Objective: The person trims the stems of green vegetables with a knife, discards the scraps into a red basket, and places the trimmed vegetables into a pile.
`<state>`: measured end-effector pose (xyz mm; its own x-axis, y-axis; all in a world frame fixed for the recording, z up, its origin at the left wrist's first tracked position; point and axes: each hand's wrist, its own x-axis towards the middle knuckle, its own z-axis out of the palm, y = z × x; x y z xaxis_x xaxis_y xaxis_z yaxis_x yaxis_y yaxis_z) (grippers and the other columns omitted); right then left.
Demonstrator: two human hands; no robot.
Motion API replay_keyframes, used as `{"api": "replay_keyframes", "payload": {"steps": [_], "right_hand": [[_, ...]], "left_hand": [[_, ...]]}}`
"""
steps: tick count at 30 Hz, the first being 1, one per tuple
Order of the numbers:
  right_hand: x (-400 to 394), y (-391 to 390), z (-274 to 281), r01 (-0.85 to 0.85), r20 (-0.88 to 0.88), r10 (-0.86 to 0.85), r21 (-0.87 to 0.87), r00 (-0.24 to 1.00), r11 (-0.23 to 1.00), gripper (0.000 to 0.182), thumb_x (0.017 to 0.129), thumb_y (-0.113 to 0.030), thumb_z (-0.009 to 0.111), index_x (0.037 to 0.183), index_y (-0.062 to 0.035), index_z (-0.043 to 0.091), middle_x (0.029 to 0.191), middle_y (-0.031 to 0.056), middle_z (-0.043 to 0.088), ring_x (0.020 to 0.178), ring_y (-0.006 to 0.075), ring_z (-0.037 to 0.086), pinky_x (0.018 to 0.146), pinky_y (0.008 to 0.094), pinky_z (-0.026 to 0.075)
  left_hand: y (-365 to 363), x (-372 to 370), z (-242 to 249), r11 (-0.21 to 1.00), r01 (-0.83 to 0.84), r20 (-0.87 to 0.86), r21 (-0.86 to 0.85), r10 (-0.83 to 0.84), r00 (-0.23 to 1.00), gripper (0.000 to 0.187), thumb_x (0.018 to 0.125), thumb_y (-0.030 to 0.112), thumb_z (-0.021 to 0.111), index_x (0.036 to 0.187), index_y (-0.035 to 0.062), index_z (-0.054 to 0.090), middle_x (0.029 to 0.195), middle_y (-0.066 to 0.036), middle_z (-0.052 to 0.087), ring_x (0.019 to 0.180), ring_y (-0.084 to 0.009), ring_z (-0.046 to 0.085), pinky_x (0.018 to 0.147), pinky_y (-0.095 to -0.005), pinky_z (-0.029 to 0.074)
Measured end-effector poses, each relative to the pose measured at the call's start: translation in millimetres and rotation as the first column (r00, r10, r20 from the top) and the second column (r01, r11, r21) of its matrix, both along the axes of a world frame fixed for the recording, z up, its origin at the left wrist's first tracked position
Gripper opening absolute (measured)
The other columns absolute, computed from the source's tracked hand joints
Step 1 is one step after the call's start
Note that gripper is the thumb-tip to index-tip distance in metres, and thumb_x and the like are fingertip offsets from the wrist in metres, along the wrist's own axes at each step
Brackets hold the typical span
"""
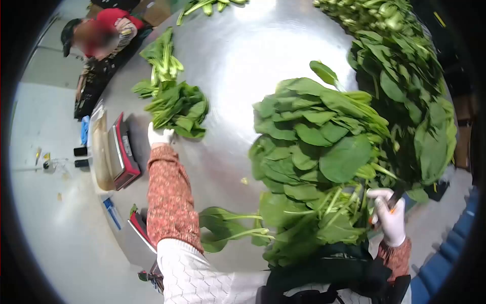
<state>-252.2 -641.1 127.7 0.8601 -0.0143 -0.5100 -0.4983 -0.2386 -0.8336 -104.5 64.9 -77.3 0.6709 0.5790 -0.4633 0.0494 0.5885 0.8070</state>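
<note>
At the left of the steel table, my left hand (161, 136), in a white glove, reaches out to a bunch of leafy greens (179, 112). Its fingers are closed at the near edge of the leaves, and the fingertips are partly hidden. My right hand (391, 219), also gloved, is closed around a dark tool (396, 198) with orange parts. Its exact kind is not clear. This hand is beside the cut-looking stems of a large pile of leafy greens (314, 137) on the near right. Loose leaves with pale stems (228, 230) lie close to my body.
More greens (400, 91) are heaped along the right edge. Another bunch (163, 61) lies beyond my left hand. A red-edged scale (123, 152) stands on the left, with another red-edged device (142, 228) nearer. A person in red (119, 23) is across the table's far left.
</note>
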Motion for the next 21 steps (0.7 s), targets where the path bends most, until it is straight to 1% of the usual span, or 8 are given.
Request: {"api": "replay_keyframes", "payload": {"steps": [1,2,3,5,6,8,11,21], "right_hand": [[2,-12,2,0.042,0.113,-0.047,0.042,0.993,0.998,0.022,0.099,-0.014,0.057,0.106,0.0044,0.066,0.055,-0.0027,0.053,0.043,0.0046,0.049,0.042,0.0192,0.038],[12,-16,14,0.062,0.28,-0.112,0.18,0.954,0.982,0.028,0.101,-0.024,0.058,0.097,0.0033,0.064,0.05,-0.0023,0.049,0.039,0.0054,0.044,0.044,0.0208,0.041],[20,-20,24,0.051,0.396,-0.168,0.288,0.903,0.956,0.033,0.101,-0.032,0.058,0.088,-0.0014,0.06,0.045,-0.0017,0.045,0.037,0.0065,0.041,0.054,0.0262,0.049],[35,-22,66,-0.215,0.598,-0.208,0.558,0.774,0.802,0.038,0.104,-0.035,0.053,0.076,-0.0092,0.057,0.044,0.0013,0.048,0.037,0.0108,0.045,0.078,0.0375,0.055],[35,-20,85,-0.354,0.667,-0.217,0.609,0.712,0.709,0.035,0.1,-0.03,0.054,0.074,-0.0064,0.057,0.049,0.0048,0.051,0.04,0.0143,0.048,0.07,0.0379,0.054],[28,-28,113,-0.738,0.824,-0.212,0.565,0.525,0.368,0.029,0.093,-0.02,0.058,0.071,-0.001,0.058,0.058,0.0116,0.058,0.045,0.0211,0.054,0.054,0.0388,0.051],[-10,-31,137,-0.899,0.859,-0.308,0.438,0.409,0.027,0.025,0.088,-0.012,0.06,0.067,0.002,0.058,0.061,0.0147,0.06,0.046,0.0235,0.055,0.042,0.0378,0.045],[-109,-94,153,-0.902,0.86,-0.387,0.41,0.332,0.137,0.024,0.087,-0.011,0.06,0.067,0.0014,0.058,0.062,0.0144,0.06,0.046,0.0229,0.055,0.042,0.0374,0.044]], "left_hand": [[-7,-8,-2,0.994,0.106,0.049,0.003,-0.106,0.993,0.058,0.098,0.031,0.053,0.149,0.0178,0.028,0.15,-0.024,0.029,0.137,-0.0373,0.031,0.111,-0.0619,0.028],[-31,-8,21,0.937,-0.287,-0.194,-0.201,0.25,0.949,0.058,0.099,0.03,0.053,0.148,0.0163,0.027,0.146,-0.026,0.031,0.133,-0.0386,0.036,0.111,-0.0633,0.03],[3,-34,-13,0.97,-0.136,-0.109,-0.203,0.116,0.987,0.07,0.092,0.035,0.065,0.145,0.008,0.027,0.142,-0.026,0.034,0.13,-0.0399,0.041,0.11,-0.0639,0.033],[-51,-70,10,0.919,-0.328,-0.197,-0.219,0.288,0.937,0.07,0.089,0.033,0.072,0.132,-0.0061,0.033,0.135,-0.025,0.041,0.128,-0.0394,0.045,0.11,-0.0608,0.038],[-48,-102,4,0.939,-0.19,-0.144,-0.285,0.154,0.977,0.07,0.091,0.031,0.07,0.134,-0.0076,0.031,0.13,-0.024,0.047,0.127,-0.0391,0.047,0.11,-0.0582,0.041],[-112,-142,20,0.937,-0.28,-0.168,-0.209,0.248,0.954,0.064,0.092,0.027,0.069,0.134,-0.0072,0.034,0.136,-0.025,0.049,0.131,-0.0403,0.047,0.108,-0.0576,0.044],[-155,-192,16,0.911,-0.299,-0.195,-0.283,0.251,0.948,0.061,0.092,0.023,0.068,0.135,-0.0061,0.036,0.145,-0.024,0.045,0.132,-0.041,0.047,0.108,-0.056,0.045],[-189,-281,29,0.94,-0.161,-0.069,-0.301,0.147,0.987,0.056,0.094,0.022,0.063,0.14,-0.0025,0.042,0.143,-0.015,0.05,0.132,-0.0285,0.049,0.108,-0.0489,0.046]]}}
